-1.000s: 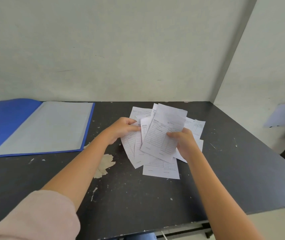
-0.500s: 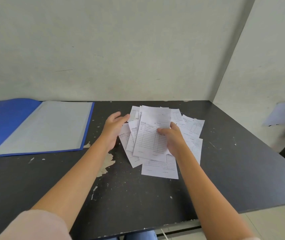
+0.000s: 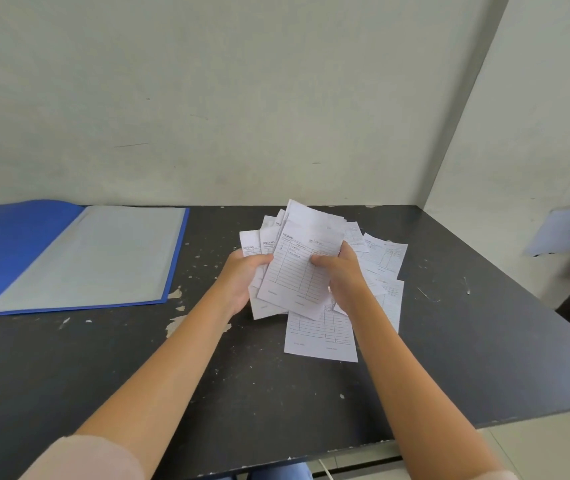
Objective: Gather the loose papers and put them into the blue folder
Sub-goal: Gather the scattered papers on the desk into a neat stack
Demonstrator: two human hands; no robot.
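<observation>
At the middle of the table (image 3: 207, 393), a little toward twelve o'clock, the person holds a fanned bundle of papers (image 3: 299, 271) just above the surface. The left hand (image 3: 242, 280) curls round the bundle's nine o'clock edge with the thumb on top. The right hand (image 3: 340, 277) pinches the three o'clock edge, thumb on the top page and fingers behind. Both are closed on paper, I'd say so the two sides can be pushed together and the fan squared up. Corners poke out at eleven and twelve o'clock, so I judge the gathering about half done.

More lie flat on the table. One sheet (image 3: 321, 341) sits at six o'clock from the hands, partly under the bundle. Some loose sheets (image 3: 385, 258) overlap one another from two to four o'clock. They look close enough to be drawn in without a long reach.

The folder (image 3: 79, 258) lies open and flat at nine to ten o'clock, well apart from the papers, with its pale inner face up. Spread like that, it seems ready to take the stack in one slide, and I see nothing in it yet. The pages look thin and slippery, so a slack grip could let the lower ones drop.
</observation>
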